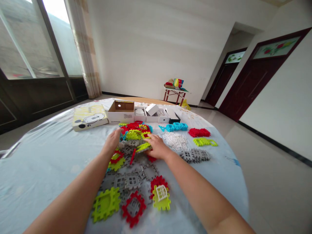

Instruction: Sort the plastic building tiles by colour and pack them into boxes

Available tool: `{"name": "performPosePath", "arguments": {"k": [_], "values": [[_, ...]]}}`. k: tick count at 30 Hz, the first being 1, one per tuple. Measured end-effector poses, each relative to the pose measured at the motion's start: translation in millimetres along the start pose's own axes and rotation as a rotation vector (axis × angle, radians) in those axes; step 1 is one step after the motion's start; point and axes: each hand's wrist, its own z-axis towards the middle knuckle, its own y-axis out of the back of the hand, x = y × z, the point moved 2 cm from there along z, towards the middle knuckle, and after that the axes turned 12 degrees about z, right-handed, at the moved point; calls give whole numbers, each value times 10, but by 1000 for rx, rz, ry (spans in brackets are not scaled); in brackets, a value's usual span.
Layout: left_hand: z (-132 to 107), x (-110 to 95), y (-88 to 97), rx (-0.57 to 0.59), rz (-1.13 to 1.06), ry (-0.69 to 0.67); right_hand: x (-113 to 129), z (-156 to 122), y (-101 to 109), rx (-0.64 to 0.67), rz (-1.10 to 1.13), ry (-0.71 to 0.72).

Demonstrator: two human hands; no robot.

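A loose pile of interlocking plastic building panels, red, green, blue and grey, lies in the middle of the table. My left hand (113, 141) is at the pile's left side, fingers stretched along its edge, holding nothing that shows. On the other side, my right hand (156, 147) has its fingers and thumb around a tilted green building panel (143, 147); its fingertips are partly hidden. Grey panels (132, 181) lie nearer me, along with a green panel (106, 204), a red frame (134, 208) and another green panel (162, 203) bearing a white lattice piece (162, 193).
Sorted groups lie to the right: blue pieces (176, 127), red pieces (199, 132), green pieces (204, 142), white lattices (175, 140) and grey panels (196, 155). Behind the pile stand an open box (121, 117), a yellow lid (89, 117) and several small white boxes (152, 117).
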Motion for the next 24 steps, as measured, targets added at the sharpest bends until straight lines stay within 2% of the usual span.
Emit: {"name": "performPosePath", "arguments": {"k": [4, 13, 19, 24], "values": [[-7, -9, 1, 26, -84, 15, 37, -136, 122, -21, 4, -8], [39, 52, 4, -2, 97, -119, 484, -728, 284, 171, 101, 126], [47, 73, 36, -17, 108, -103, 732, -1090, 205, 391, 124, 157], [44, 96, 49, -30, 66, -55, 701, -1052, 125, 457, 103, 124]]}}
